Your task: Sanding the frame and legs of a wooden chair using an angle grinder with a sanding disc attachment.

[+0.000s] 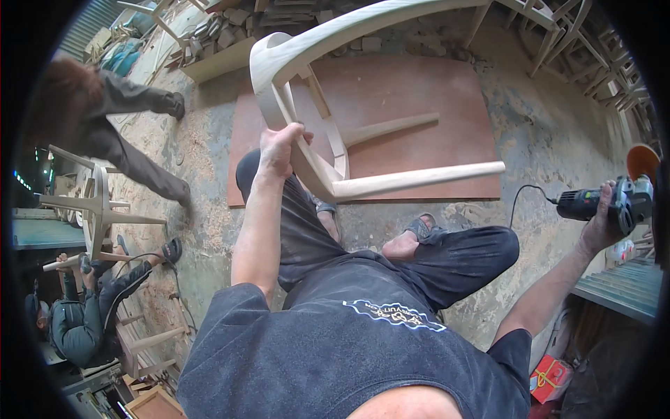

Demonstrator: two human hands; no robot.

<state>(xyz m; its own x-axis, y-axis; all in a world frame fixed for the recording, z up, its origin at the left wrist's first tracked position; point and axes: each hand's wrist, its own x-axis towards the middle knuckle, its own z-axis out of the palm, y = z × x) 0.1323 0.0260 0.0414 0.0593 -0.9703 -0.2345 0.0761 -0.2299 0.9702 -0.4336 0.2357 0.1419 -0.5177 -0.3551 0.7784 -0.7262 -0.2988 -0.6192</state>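
Note:
My left hand (280, 148) is wrapped round a rail of a pale bare-wood chair frame (419, 179). The frame is tipped on its side, with a curved top rail sweeping up to the right and two tapered legs pointing right. Out at the far right, my right hand (599, 227) grips the body of a black and grey angle grinder (579, 200). An orange disc (641, 161) sits on the grinder's head, away from the chair frame. Beneath the frame lies a reddish-brown board (426, 91) on the floor.
A black cord (517, 202) trails from the grinder past my knee. Chair frames (593, 52) pile up at the far right; wood offcuts (213, 42) lie at the back. On the left, one person (129, 146) walks and another (78, 328) sits holding a chair frame (94, 202). A red box (550, 379) is lower right.

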